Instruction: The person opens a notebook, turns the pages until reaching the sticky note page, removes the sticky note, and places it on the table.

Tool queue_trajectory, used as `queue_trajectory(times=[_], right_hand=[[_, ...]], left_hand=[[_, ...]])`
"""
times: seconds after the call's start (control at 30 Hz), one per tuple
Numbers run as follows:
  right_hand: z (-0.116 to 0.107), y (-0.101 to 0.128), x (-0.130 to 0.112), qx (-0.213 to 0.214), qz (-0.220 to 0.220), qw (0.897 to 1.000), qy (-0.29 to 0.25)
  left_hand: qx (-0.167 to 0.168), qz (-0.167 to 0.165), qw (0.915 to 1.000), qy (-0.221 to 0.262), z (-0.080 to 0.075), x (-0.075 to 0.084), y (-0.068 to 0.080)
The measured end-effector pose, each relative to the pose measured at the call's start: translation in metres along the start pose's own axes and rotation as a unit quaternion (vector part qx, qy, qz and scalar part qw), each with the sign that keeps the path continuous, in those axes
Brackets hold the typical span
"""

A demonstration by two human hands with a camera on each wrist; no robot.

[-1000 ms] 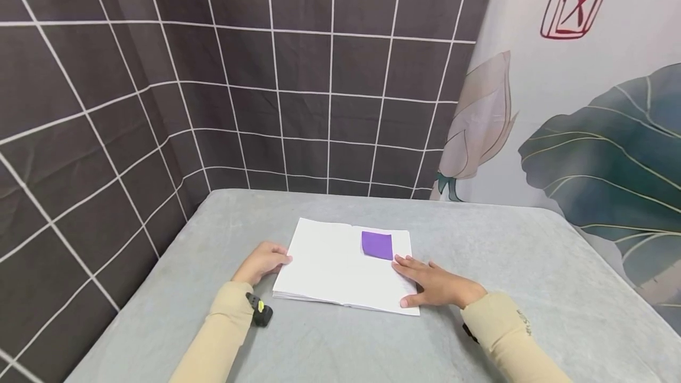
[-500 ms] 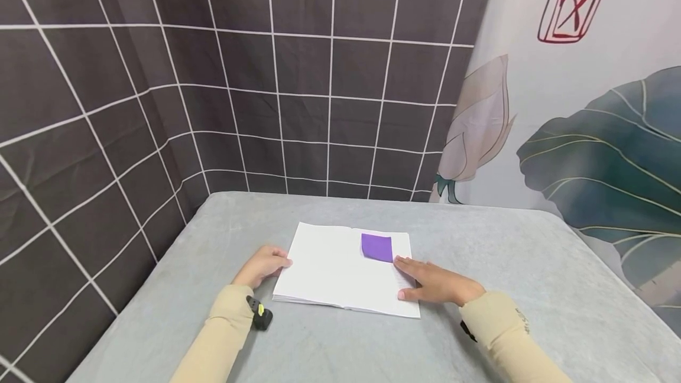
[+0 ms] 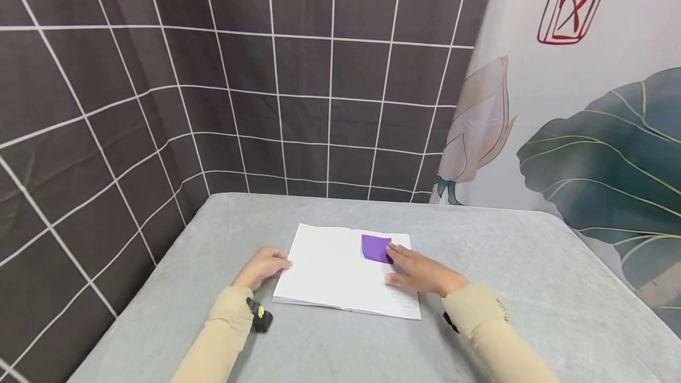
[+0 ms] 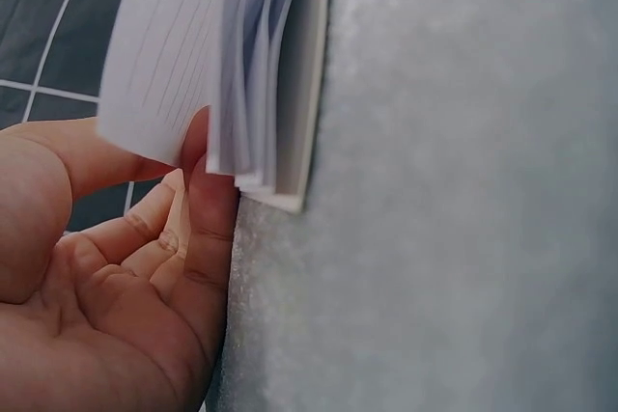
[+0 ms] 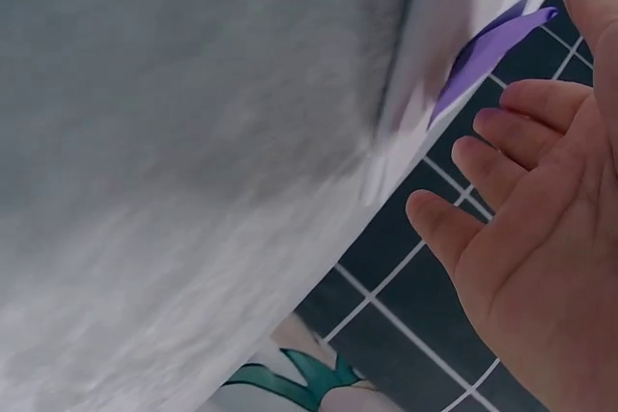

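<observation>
A grey cloth-covered surface point(image 3: 521, 265) stands against a dark tiled backdrop point(image 3: 159, 75) and a lotus-print hanging point(image 3: 596, 152). On it, near the middle, lies an open white notebook point(image 3: 330, 268) with lined pages. A small purple paper point(image 3: 375, 247) rests on the notebook's far right part.

The right hand point(image 3: 420, 272) has slid forward over the page in the last second: earlier its fingertips lay just short of the purple paper, now they touch its near right corner. Its grip is slack, fingers nearly straight and spread, closed round nothing; the right wrist view shows the purple paper point(image 5: 488, 50) lifting slightly at the fingertips. Judging by this, the hand is just starting to take up or shift the paper.

The left hand point(image 3: 262, 266) has not moved, staying at the notebook's left edge. In the left wrist view its fingers point(image 4: 208, 214) press against the fanned page edges point(image 4: 261, 74), loosely bent, gripping nothing that I can see. A small black and yellow device point(image 3: 259, 312) sits at the left sleeve.
</observation>
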State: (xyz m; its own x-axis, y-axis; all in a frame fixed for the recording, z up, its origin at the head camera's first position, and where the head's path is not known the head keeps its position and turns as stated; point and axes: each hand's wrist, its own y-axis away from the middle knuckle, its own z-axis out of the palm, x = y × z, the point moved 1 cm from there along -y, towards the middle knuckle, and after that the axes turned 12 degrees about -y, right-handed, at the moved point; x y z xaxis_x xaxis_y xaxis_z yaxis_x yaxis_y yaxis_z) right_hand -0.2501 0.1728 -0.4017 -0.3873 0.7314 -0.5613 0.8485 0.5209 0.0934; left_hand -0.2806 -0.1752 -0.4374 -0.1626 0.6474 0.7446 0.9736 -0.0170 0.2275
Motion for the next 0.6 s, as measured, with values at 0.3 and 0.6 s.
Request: queue_trajectory(times=[0.3, 0.6], right_hand=[[0.008, -0.025, -0.012, 0.017, 0.042, 0.999, 0.029], [0.013, -0.042, -0.020, 0.061, 0.058, 0.994, 0.077]], left_hand=[[0.006, 0.007, 1.0000, -0.003, -0.001, 0.001, 0.003], [0.009, 0.008, 0.9999, 0.009, 0.000, -0.001, 0.002]])
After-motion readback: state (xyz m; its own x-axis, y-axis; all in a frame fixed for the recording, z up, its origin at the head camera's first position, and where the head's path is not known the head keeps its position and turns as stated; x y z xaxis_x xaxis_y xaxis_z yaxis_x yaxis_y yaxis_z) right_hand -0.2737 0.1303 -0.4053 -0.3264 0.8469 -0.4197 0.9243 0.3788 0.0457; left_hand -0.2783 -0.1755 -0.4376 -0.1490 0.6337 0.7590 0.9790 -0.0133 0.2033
